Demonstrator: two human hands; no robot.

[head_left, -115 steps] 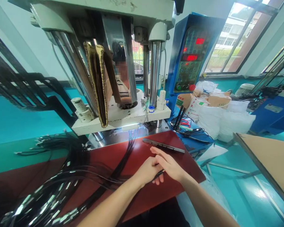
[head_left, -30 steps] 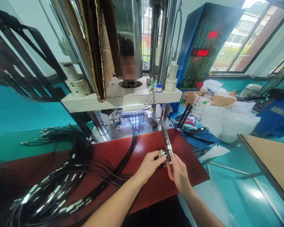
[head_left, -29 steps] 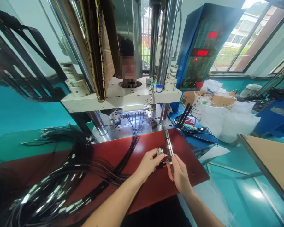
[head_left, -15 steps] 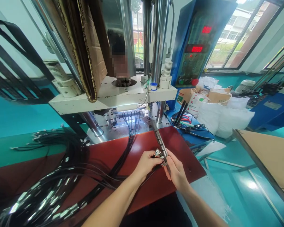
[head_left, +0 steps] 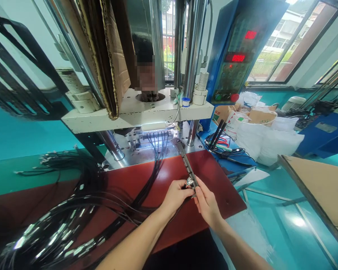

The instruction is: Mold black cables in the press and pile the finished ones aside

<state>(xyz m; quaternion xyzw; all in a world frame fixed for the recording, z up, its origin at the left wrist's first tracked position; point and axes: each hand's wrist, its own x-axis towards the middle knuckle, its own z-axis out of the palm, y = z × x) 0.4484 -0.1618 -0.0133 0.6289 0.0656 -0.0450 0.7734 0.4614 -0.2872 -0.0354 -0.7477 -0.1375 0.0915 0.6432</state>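
A long metal bar with slots (head_left: 187, 165) points away from me over the red board (head_left: 169, 172), its far end near the machine's bed. My right hand (head_left: 207, 202) is closed round its near end. At the bar's left side my left hand (head_left: 176, 195) pinches a small metal connector (head_left: 189, 182) on a black cable, close against the bar. Whether the connector sits in a slot I cannot tell. Several black cables (head_left: 157, 150) run from a lit metal mould (head_left: 153, 139) in the machine across the board.
A large bundle of black cables (head_left: 56, 225) lies at the left. The white press plate (head_left: 129, 116) spans above the mould. At the right are a blue control box (head_left: 232, 71), white bags (head_left: 250, 138) and a cardboard-topped table (head_left: 321, 187).
The view has shifted slightly. The near end of the bar and the connector lie closer together between my hands, and both hands keep their hold.
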